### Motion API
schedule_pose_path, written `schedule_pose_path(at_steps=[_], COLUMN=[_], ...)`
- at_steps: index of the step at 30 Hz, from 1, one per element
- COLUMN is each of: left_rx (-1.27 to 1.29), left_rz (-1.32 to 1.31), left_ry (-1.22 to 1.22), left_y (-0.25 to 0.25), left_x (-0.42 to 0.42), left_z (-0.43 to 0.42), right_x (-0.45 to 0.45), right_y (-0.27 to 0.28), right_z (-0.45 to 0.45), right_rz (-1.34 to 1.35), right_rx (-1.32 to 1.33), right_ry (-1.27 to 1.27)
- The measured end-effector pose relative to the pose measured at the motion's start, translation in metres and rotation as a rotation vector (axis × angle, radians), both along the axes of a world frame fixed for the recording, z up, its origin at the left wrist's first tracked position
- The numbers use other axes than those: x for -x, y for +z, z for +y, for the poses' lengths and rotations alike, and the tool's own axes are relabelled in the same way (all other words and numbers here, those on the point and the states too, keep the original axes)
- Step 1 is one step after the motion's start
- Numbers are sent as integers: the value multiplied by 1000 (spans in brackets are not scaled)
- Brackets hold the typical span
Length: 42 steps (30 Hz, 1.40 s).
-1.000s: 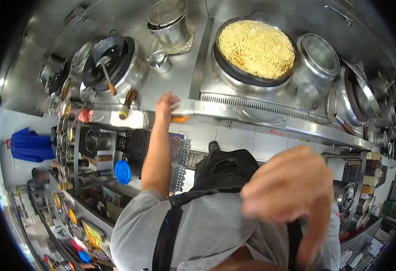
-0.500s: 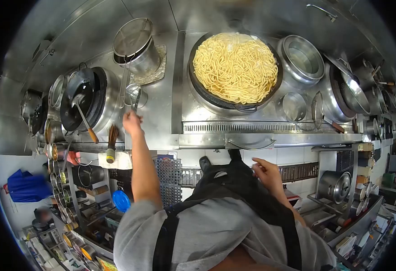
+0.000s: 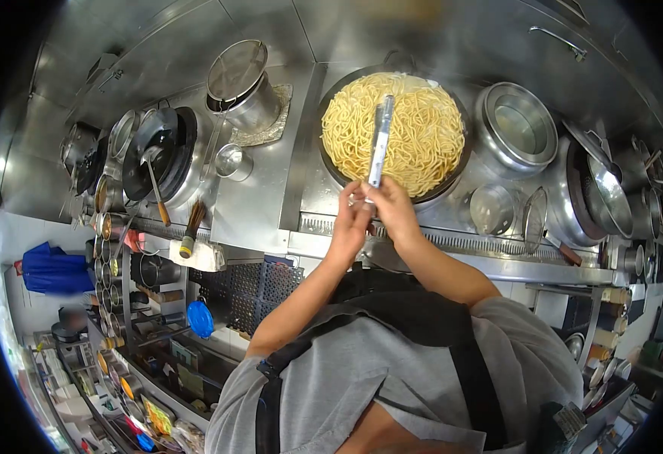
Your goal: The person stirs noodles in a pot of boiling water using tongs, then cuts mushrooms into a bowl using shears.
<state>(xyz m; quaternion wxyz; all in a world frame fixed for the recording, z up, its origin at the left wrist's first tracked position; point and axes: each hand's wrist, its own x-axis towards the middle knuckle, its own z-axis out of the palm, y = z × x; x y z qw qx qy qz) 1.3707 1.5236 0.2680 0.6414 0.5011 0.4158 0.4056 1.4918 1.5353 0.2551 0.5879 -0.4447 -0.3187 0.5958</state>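
Both hands meet at the near edge of a dark wok [image 3: 459,163] heaped with yellow noodles [image 3: 430,132]. Metal tongs [image 3: 381,144] point away from me over the noodles, their near end between my hands. My left hand [image 3: 353,212] is closed round that end from the left. From the right, my right hand [image 3: 394,206] pinches the same end. The far tips of the tongs lie above the noodles; whether they touch them is unclear.
Left on the steel counter [image 3: 259,204] stand a small metal cup [image 3: 233,162], a pot [image 3: 256,110] with a strainer [image 3: 237,69], a brush [image 3: 193,227] and a wok with a ladle [image 3: 155,178]. Metal bowls [image 3: 518,129] and a handled strainer [image 3: 536,219] stand right.
The tongs have come from the small cup to above the noodles, held by my left hand. My right hand has risen from beside my body to join it.
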Motion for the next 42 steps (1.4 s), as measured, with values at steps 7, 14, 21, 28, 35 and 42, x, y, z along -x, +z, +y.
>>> schedule_pose_path(at_steps=[7,14,21,28,35,42], left_rx=[-142,459,581,1102,722,646], left_rz=[372,416,605,621,1038,953], left_ry=[-45,1,167,468,-101,-31], left_y=[-18,-26,-141,-320,-311,-309], left_x=[20,107,180,291,285,272], left_z=[24,-36,-104,-267,-357,-325], right_x=[-136,-185,-278,-302,-244,-219], right_y=[-30,-32,18,16,-38,-33], right_z=[57,45,58,115,157,158], right_rz=[-1115,-1359,-1735,-2077,-1648,-1469], right_rx=[162,16,-66,-21,132,97], right_ry=[-40,27,-67,163,152,216])
